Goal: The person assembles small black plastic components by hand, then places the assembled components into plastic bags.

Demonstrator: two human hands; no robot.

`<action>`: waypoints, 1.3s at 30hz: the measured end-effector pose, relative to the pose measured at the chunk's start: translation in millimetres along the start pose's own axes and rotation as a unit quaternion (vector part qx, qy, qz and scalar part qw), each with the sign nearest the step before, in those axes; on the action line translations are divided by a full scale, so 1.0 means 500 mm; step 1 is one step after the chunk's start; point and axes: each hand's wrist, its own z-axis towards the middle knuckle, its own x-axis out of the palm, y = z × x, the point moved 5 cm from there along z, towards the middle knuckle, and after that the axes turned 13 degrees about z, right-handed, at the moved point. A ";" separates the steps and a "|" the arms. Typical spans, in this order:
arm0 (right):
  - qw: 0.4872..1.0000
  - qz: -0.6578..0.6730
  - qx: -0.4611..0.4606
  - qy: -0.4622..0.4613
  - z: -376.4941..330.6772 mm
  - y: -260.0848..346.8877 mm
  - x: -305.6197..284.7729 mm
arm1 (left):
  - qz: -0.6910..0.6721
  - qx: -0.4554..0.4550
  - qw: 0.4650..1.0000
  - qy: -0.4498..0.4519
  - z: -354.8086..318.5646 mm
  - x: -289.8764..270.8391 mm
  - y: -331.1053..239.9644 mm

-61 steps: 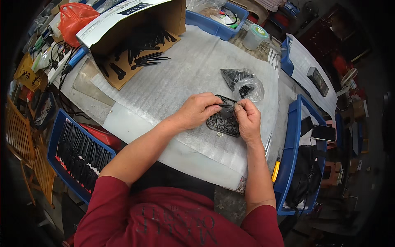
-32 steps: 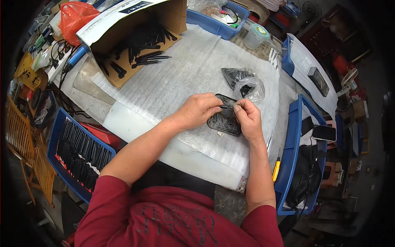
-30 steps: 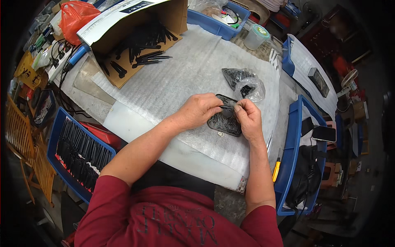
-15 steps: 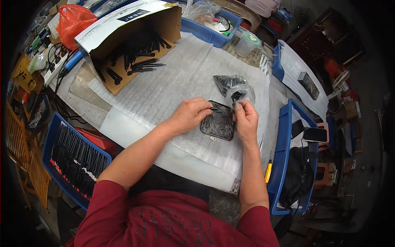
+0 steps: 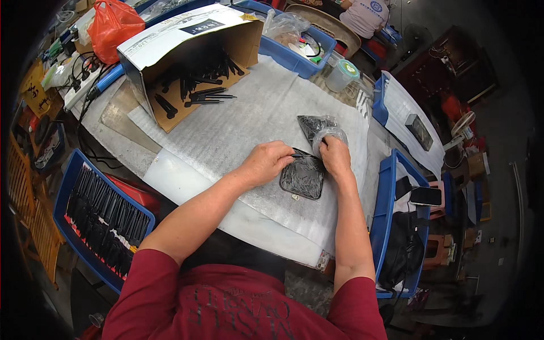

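My left hand (image 5: pixel 268 162) and my right hand (image 5: pixel 335 156) meet over a black tray of small black parts (image 5: pixel 302 180) on the white foam-covered table (image 5: pixel 238 130). Between the fingertips of both hands is a thin black stick-like part (image 5: pixel 301 156), held at the tray's far edge. Just beyond my right hand lies a clear plastic bag with dark parts (image 5: pixel 317 127). What the right fingers pinch is partly hidden.
An open cardboard box (image 5: pixel 187 62) with black sticks stands at the back left. A blue bin of black parts (image 5: pixel 102 218) sits low on the left, blue bins (image 5: pixel 289 39) at the back and one (image 5: pixel 396 226) on the right. A person's back shows far behind.
The view has shifted slightly, so everything sits a bit lower and more to the left. Both hands stay together over the black tray, working at the same spot.
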 end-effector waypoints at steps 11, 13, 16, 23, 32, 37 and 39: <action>0.999 0.015 -0.011 -0.044 -0.019 0.004 -0.006 | -0.013 0.000 1.000 -0.001 0.000 -0.003 0.000; 0.996 0.047 -0.039 -0.068 -0.030 0.009 -0.014 | -0.011 -0.011 1.000 0.008 0.001 -0.004 -0.001; 0.988 0.096 -0.067 -0.105 -0.047 0.015 -0.025 | -0.023 -0.029 0.999 0.018 0.001 -0.005 0.002; 0.914 0.374 0.007 -0.156 -0.073 -0.028 -0.020 | -0.040 -0.024 0.999 0.020 0.004 0.000 -0.001; 0.691 0.711 0.097 -0.089 -0.100 0.039 -0.008 | -0.048 -0.026 0.998 0.035 0.000 -0.003 -0.005; 0.711 0.693 0.081 -0.089 -0.108 0.039 0.004 | -0.066 -0.022 0.997 0.031 0.001 0.000 -0.010; 0.719 0.684 0.075 -0.093 -0.109 0.036 0.006 | -0.067 -0.031 0.996 0.045 0.001 0.001 -0.010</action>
